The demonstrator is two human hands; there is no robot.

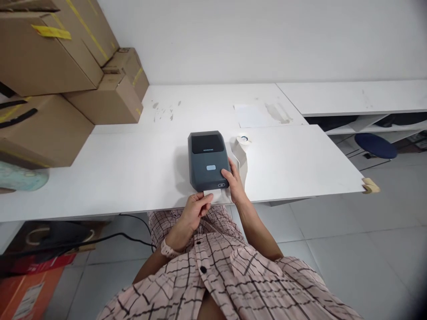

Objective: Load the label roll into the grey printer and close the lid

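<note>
A dark grey label printer (203, 171) with a black window and a light button stands on the white table. White label paper (215, 194) sticks out of its front edge. My left hand (196, 209) pinches the left end of that paper between thumb and fingers. Along the printer's right side lies my right hand (234, 180), thumb on the top near the front corner and fingers against the side, gripping it. Just right of the printer is a roll of white labels (244, 140), with a loose strip running down toward the table's front edge behind my right hand.
Cardboard boxes (113, 100) are stacked at the left, beside a pale green wrapped item (25, 177). A white sheet (250, 116) lies behind the roll. The table's front edge (133, 211) is near my body. A blue stool (376, 146) stands at the right.
</note>
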